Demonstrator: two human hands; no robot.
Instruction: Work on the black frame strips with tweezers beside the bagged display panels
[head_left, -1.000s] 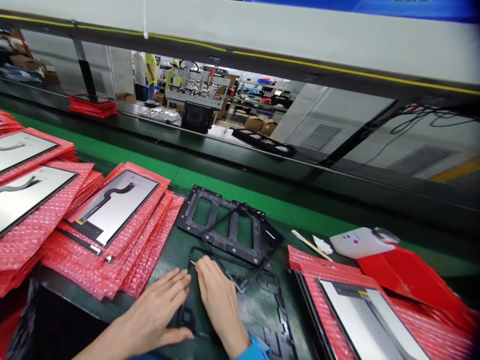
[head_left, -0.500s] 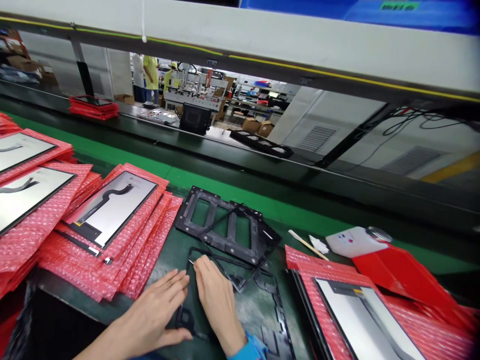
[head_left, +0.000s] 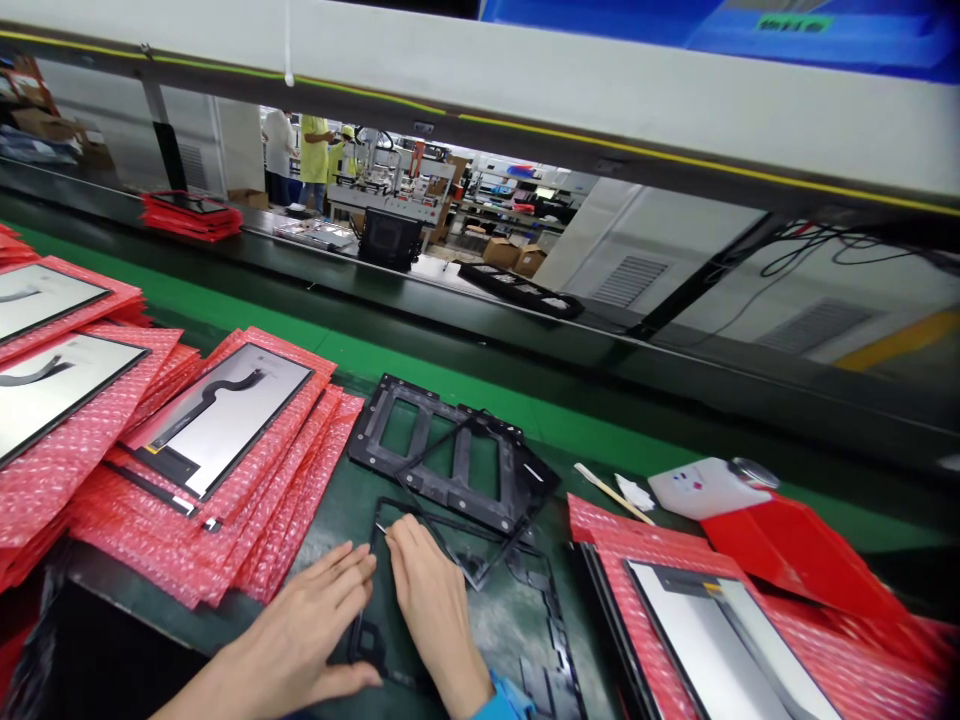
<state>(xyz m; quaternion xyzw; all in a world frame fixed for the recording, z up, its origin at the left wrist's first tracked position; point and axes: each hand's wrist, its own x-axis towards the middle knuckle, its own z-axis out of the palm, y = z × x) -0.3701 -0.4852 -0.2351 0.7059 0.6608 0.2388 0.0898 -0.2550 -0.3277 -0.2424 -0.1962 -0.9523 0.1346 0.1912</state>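
A thin black device frame (head_left: 559, 630) lies flat on the dark green bench, partly hidden by my hands. My left hand (head_left: 311, 620) rests at its left edge with fingers stretched out and thumb apart. Over the frame's upper left corner, my right hand (head_left: 427, 590) is closed in a pinch. A thin, light-tipped tool (head_left: 381, 528) pokes out of those fingers; most of it is covered. Behind the hands sits a dark fixture plate (head_left: 361, 447) with rectangular openings. A thin black bezel (head_left: 480, 578) leans across it and overlaps the device frame.
Red bubble bags (head_left: 300, 500) with a screen panel (head_left: 225, 410) on top are stacked on the left. To the right is another screen panel (head_left: 720, 640) on red bags. A swab stick (head_left: 615, 495) and a white bottle (head_left: 690, 485) lie behind it. A shelf edge (head_left: 525, 90) spans overhead.
Both hands stay almost in place, the right still pinching at the frame's corner. A person in yellow in the background has shifted slightly.
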